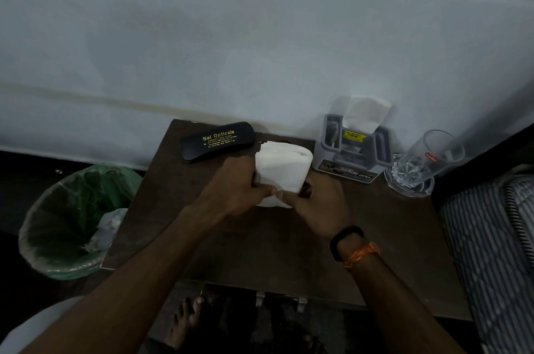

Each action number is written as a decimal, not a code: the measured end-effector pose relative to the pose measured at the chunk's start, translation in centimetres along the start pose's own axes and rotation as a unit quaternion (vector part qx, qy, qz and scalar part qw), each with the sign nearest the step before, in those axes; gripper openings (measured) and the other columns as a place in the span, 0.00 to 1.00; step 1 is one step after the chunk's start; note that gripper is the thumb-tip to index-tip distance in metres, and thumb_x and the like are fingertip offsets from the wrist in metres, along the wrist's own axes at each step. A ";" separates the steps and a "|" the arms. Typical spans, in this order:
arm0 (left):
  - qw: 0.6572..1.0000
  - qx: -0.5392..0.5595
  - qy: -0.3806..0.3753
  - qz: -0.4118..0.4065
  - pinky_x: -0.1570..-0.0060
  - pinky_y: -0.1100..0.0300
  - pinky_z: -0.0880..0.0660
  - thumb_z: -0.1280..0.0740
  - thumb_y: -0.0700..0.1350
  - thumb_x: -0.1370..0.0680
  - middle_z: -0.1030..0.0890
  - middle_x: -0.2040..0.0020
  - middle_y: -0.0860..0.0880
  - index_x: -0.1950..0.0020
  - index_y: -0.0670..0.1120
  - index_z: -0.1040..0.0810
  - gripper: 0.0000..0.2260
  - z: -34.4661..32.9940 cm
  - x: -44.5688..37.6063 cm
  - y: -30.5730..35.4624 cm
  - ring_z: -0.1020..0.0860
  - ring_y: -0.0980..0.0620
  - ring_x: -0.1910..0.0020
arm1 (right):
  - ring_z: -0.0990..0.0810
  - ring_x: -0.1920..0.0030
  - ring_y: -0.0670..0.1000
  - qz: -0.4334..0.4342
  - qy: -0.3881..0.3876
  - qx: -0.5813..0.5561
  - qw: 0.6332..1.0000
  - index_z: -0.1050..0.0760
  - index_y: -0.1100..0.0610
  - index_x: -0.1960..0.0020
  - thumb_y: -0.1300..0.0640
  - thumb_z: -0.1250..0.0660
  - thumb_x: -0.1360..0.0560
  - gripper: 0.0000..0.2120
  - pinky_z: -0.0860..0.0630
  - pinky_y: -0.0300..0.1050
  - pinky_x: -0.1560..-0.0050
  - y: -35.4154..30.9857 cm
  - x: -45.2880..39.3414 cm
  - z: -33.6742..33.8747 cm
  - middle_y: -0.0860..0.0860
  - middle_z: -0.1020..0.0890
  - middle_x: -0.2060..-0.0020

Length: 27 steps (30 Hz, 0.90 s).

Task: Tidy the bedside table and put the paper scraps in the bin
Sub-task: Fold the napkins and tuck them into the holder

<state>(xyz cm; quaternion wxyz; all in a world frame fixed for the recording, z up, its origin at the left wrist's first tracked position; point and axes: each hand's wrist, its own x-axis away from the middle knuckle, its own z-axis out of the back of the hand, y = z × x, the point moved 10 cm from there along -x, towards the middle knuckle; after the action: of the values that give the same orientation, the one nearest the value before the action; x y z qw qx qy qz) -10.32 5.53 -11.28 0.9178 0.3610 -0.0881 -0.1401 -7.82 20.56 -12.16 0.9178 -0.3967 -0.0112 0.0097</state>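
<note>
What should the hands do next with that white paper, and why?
Probably finish folding it and set it by the grey holder. Both hands, left and right, pinch the white paper over the table, and it looks like a clean folded napkin, like the one in the holder. If it's scrap, the bin is at the left.

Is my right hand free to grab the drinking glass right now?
Probably not yet: the right hand and left hand both grip the folded tissue. The path to the glass looks clear.
</note>
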 end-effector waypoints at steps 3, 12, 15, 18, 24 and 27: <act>1.000 -0.003 0.002 0.010 0.39 0.51 0.24 0.26 0.50 0.27 0.21 0.36 0.45 0.29 0.43 0.28 0.29 -0.1 -0.1 -0.1 0.23 0.48 0.38 | 0.19 0.47 0.51 -0.007 -0.002 0.008 1.000 0.22 0.56 0.40 0.47 0.25 0.31 0.23 0.20 0.48 0.47 0.4 -0.1 -0.1 0.54 0.17 0.46; 0.993 -0.074 -0.057 0.069 0.47 0.54 0.23 0.25 0.49 0.30 0.22 0.38 0.45 0.33 0.44 0.27 0.28 -2.0 -0.1 -2.1 0.23 0.47 0.44 | 0.20 0.45 0.53 -0.060 -0.051 0.046 0.996 0.24 0.55 0.38 0.45 0.24 0.34 0.27 0.21 0.48 0.46 2.7 0.0 -2.1 0.53 0.18 0.44; 0.993 -0.079 -0.045 0.077 0.57 0.58 0.28 0.27 0.48 0.28 0.21 0.45 0.45 0.42 0.43 0.26 0.18 -1.8 -0.5 -1.7 0.25 0.50 0.52 | 0.19 0.47 0.50 -0.048 -0.029 0.026 0.998 0.23 0.53 0.39 0.47 0.25 0.32 0.25 0.21 0.44 0.49 2.2 -0.1 -1.2 0.51 0.17 0.44; 0.999 0.005 -0.030 0.038 0.52 0.61 0.26 0.29 0.46 0.26 0.19 0.42 0.49 0.38 0.47 0.23 0.17 -1.2 -1.1 0.4 0.21 0.51 0.47 | 0.18 0.49 0.48 -0.034 0.014 -0.030 0.999 0.21 0.53 0.42 0.49 0.24 0.33 0.21 0.20 0.42 0.51 1.2 -0.3 1.4 0.50 0.16 0.46; 0.992 0.123 0.027 -0.022 0.55 0.68 0.24 0.29 0.46 0.24 0.17 0.44 0.55 0.36 0.50 0.22 0.16 0.5 -2.0 4.5 0.19 0.59 0.52 | 0.17 0.57 0.44 -0.019 0.068 -0.115 0.991 0.21 0.52 0.52 0.53 0.25 0.30 0.09 0.18 0.49 0.55 0.1 -0.7 7.6 0.47 0.15 0.58; 0.989 0.126 0.063 -0.052 0.57 0.69 0.24 0.28 0.45 0.25 0.17 0.48 0.54 0.38 0.48 0.21 0.16 1.2 -3.1 7.1 0.20 0.61 0.56 | 0.16 0.56 0.45 -0.021 0.096 -0.141 0.985 0.21 0.53 0.54 0.57 0.27 0.28 0.05 0.18 0.53 0.52 0.7 -1.1 10.4 0.48 0.14 0.59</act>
<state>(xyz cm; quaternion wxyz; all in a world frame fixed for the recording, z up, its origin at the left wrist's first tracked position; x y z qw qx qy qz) -12.15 10.69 -5.74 0.8602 0.4857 -0.0285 -0.1525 -9.22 28.53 -5.55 0.8493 -0.5213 0.0675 -0.0495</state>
